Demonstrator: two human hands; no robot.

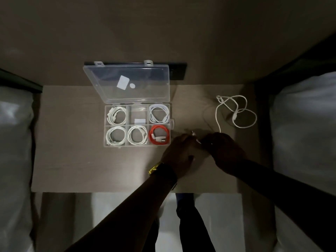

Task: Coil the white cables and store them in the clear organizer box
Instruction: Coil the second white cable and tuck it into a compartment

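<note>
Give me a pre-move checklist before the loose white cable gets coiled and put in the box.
1. Organizer box lid open: ok, the lid is tilted back.
2. A free compartment: ok, the top middle compartment holds no cable, only a small white slip.
3. One end of the loose white cable in hand: ok, it runs to where the left hand and right hand meet.
4. Which fingers pinch the plug: cannot tell, too dark.
5. Cable free of knots: not ok, it lies in crossing loops on the table.
6. Cable clear of the box: ok, it lies apart, to the right.
</note>
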